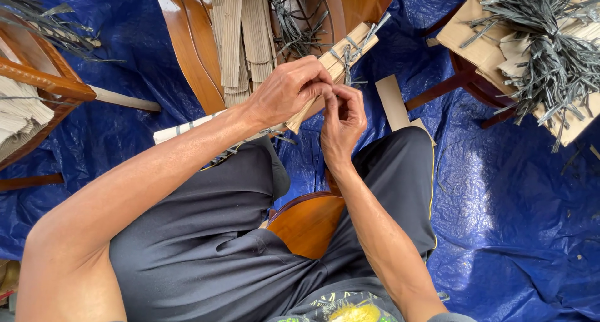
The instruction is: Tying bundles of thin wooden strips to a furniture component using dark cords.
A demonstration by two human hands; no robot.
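My left hand point(289, 89) is closed around a bundle of flat cardboard strips point(342, 52), held slanting above my lap. A grey plastic tie point(351, 54) wraps the bundle near its far end, its loose ends sticking out. My right hand point(342, 121) sits just right of the left, fingertips pinched together at the bundle's side; what they pinch is hidden. A second tied bundle point(187, 127) lies across my left thigh under my forearm.
I sit on a wooden chair point(307, 222) over a blue tarp point(512, 209). A wooden chair ahead point(190, 41) carries corrugated strips point(240, 34) and grey ties. At right, a cardboard sheet point(484, 41) holds a heap of grey ties point(553, 53). Left, another chair point(44, 81) holds stacked strips.
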